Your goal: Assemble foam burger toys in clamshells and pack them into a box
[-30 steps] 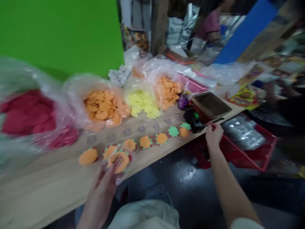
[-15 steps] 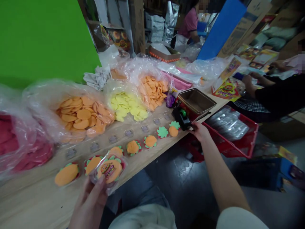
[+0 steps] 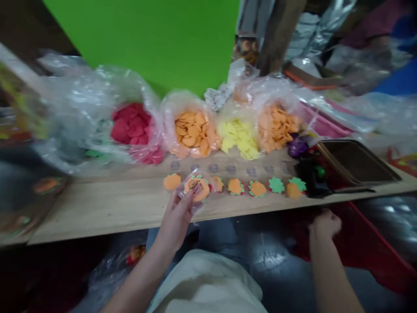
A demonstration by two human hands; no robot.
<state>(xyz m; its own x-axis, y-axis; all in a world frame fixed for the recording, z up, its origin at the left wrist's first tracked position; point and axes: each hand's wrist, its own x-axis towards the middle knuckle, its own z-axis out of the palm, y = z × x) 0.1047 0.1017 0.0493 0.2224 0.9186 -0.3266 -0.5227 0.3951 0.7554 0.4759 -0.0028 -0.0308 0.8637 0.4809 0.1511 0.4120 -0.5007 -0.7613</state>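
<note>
Pretty soft, even indoor light, and I can't tell where it's coming from. The whole shot's smeared with motion blur, even the clear packet (image 3: 194,193) in the left hand (image 3: 176,221), so nothing's truly in focus. Above the wooden tabletop (image 3: 107,213), the plastic bags (image 3: 78,108) throw little white glints and the green backdrop (image 3: 140,43) looks bright and flat. Below the tabletop it gets much dimmer, with a shiny patch of glare on the floor (image 3: 267,254) and deep shadow toward the left. Wide-angle warping stretches and bends everything near the edges.
</note>
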